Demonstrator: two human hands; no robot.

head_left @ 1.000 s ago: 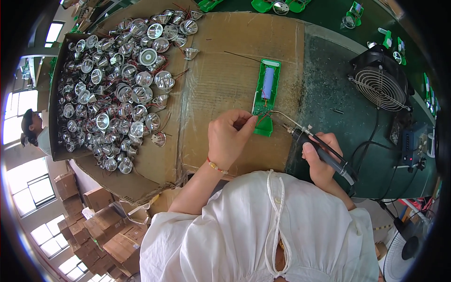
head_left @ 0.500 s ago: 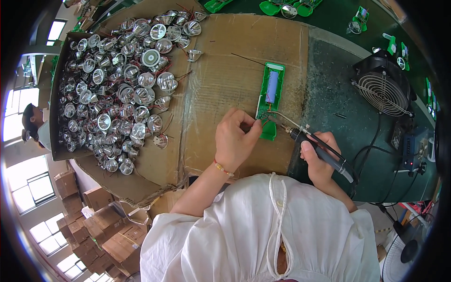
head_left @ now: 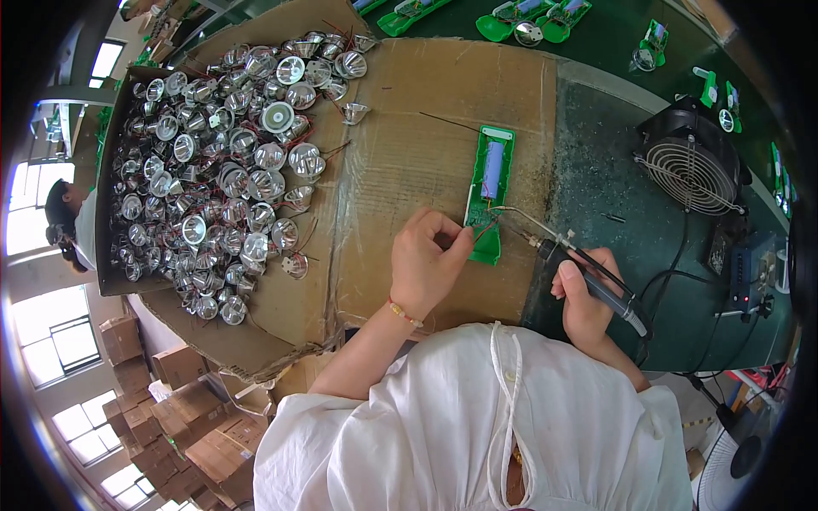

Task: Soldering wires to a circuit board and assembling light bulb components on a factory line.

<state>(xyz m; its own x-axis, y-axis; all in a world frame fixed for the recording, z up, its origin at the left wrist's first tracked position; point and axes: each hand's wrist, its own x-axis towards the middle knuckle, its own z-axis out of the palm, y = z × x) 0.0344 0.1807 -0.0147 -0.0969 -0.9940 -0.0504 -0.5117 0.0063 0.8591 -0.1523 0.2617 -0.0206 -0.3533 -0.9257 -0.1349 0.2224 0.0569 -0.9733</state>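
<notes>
An open green plastic housing (head_left: 486, 249) lies on the cardboard, with a lilac cylindrical battery (head_left: 492, 170) in its upper part and a small circuit board (head_left: 480, 218) below that. My left hand (head_left: 426, 260) is closed in a pinch at the housing's lower left edge, on a thin red wire (head_left: 485, 231) by the board. Wrapped around the grip of a soldering iron (head_left: 601, 291), my right hand (head_left: 588, 311) holds it from the right. The iron carries a thin bent metal tube (head_left: 530, 219) whose end is over the board. Exactly where the iron's tip ends is hard to make out.
At left, a cardboard box (head_left: 111, 213) overflows with silvery lamp reflectors (head_left: 266, 185) with red wires. To the right stand a black fan (head_left: 690, 162) and a blue control unit (head_left: 751, 272) with cables. Several green housings (head_left: 511, 19) line the far side.
The soldering iron has drawn back slightly to the right from the board. My left hand keeps its pinch beside the housing. The whole bench appears slightly lower in the picture.
</notes>
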